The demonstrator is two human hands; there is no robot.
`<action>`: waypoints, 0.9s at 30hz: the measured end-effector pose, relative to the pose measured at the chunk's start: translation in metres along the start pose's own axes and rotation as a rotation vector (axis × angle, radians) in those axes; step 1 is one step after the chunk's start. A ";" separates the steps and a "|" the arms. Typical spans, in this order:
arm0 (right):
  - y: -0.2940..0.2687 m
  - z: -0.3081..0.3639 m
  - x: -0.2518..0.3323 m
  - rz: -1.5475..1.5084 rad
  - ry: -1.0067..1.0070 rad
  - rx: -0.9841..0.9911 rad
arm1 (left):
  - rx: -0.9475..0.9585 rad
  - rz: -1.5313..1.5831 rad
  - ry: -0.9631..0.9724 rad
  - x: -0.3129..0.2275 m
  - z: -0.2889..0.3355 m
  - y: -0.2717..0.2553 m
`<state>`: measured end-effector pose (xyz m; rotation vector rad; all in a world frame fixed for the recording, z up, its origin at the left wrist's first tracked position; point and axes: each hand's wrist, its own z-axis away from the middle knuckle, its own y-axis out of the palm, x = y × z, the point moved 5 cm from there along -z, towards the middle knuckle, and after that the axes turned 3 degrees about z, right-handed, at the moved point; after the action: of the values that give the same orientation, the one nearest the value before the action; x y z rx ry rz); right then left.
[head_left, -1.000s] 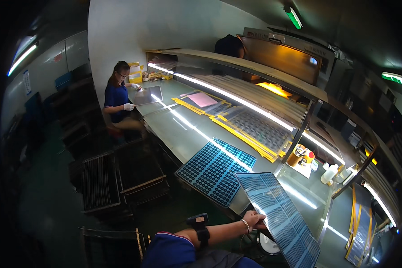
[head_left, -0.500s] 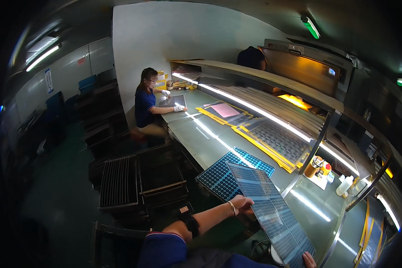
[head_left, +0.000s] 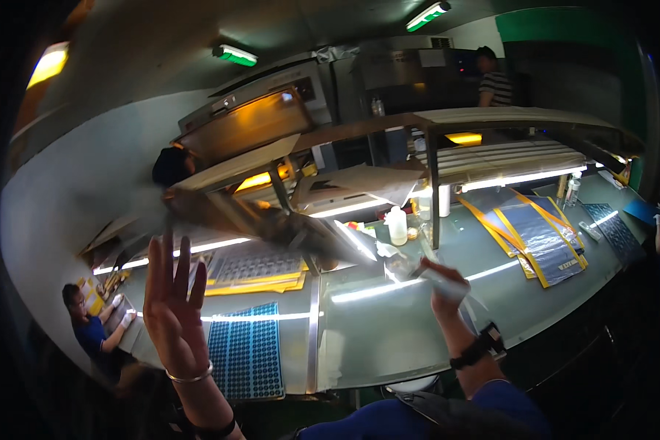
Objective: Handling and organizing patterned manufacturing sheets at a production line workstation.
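At the far left, a co-worker [head_left: 92, 334] in blue sits at the bench end, white gloves on a flat sheet [head_left: 130, 323]. Next comes the left hand [head_left: 174, 312], raised, its fingers straight and parted, clasping nothing, a bangle [head_left: 189, 372] round its wrist. Just right of it, a blue sheet [head_left: 243, 352] with rows of dark rings lies flat on the bench [head_left: 378, 330]; behind that sheet lie yellow-edged sheets [head_left: 260, 270]. Over these, a dark panel [head_left: 279, 231], badly blurred, slants through the air from near the left fingertips down toward the right hand; whether it touches either hand cannot be told. A white bottle [head_left: 397, 226] stands at the back of the bench. The right hand [head_left: 447, 290] is up above the bench, its fingers bent, with a pale smear across them; what it grasps, if anything, I cannot tell. A black strap [head_left: 478, 347] circles its forearm. Farther right lie a yellow-edged film [head_left: 539, 238] and a dark sheet [head_left: 614, 233], and at the edge another person's gloved hand [head_left: 659, 218] is beside a blue piece [head_left: 640, 211]
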<state>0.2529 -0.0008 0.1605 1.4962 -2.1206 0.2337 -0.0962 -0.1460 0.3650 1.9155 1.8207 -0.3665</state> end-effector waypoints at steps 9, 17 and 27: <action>-0.020 -0.168 -0.129 -0.633 0.518 -0.654 | 0.646 -0.366 -0.711 0.112 0.082 0.017; -0.095 -0.336 -0.272 0.405 0.138 -0.152 | 0.393 -1.249 -1.414 0.189 0.305 -0.165; -0.082 -0.266 -0.274 -0.413 0.769 0.108 | 0.439 -2.015 -1.079 0.208 0.393 -0.194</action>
<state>0.4809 0.3080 0.2326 1.5330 -1.1898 0.6536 -0.2214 -0.1625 -0.1034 -0.7684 1.9972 -1.8731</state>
